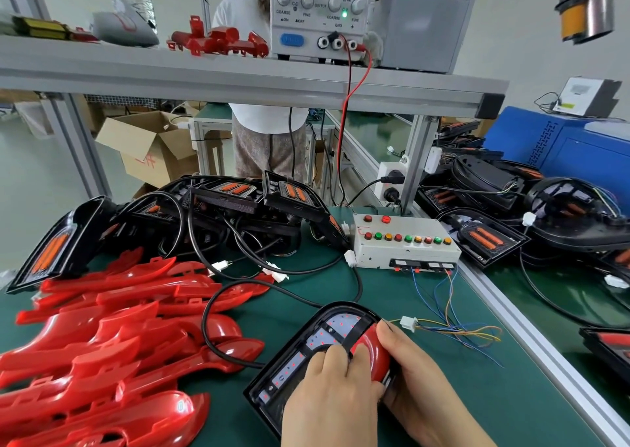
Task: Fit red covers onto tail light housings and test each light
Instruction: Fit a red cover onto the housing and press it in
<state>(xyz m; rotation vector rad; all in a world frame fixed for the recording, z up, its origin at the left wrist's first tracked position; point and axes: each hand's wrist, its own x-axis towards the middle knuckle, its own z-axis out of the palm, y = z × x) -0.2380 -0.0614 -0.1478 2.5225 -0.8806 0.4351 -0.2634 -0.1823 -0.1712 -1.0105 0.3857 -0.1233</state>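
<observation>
red covers [102, 327] piled left, tester box [405, 254] behind, open mat [494, 405] at right

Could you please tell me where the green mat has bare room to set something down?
Bare mat lies between the right hand and the aluminium rail, and a smaller patch between the tester box and the held housing. Red covers crowd the left; black housings crowd the back.

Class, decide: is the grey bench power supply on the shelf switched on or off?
On: a green indicator lamp glows on the front of the grey bench power supply.
</observation>
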